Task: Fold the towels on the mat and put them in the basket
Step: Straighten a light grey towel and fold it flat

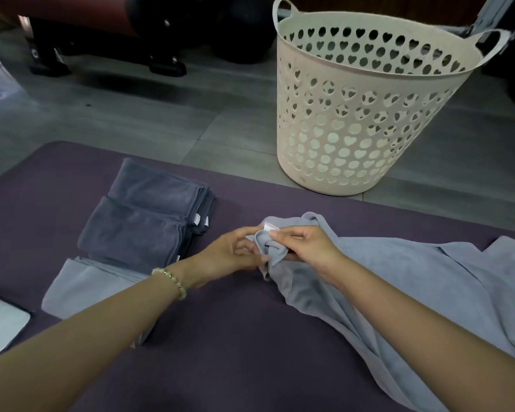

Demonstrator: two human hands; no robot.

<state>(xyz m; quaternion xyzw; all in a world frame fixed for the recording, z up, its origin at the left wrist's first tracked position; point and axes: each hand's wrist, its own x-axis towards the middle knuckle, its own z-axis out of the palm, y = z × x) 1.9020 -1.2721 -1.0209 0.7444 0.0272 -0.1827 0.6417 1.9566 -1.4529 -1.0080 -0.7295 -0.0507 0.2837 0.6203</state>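
Note:
A light grey towel [428,286] lies crumpled across the right half of the purple mat [235,337]. My left hand [235,251] and my right hand [306,248] meet at its bunched corner near the white label, both pinching the cloth. Left of my hands lie two folded dark grey towels [149,215], one partly over the other. A folded light grey towel [86,286] lies in front of them, partly under my left forearm. The cream basket [354,120] with heart-shaped holes stands on the floor beyond the mat, upright.
A flat silver-grey object [0,325] lies at the mat's left edge. Dark furniture feet [167,66] stand on the grey tiled floor at the back left. More dark shapes sit behind the basket at the right edge.

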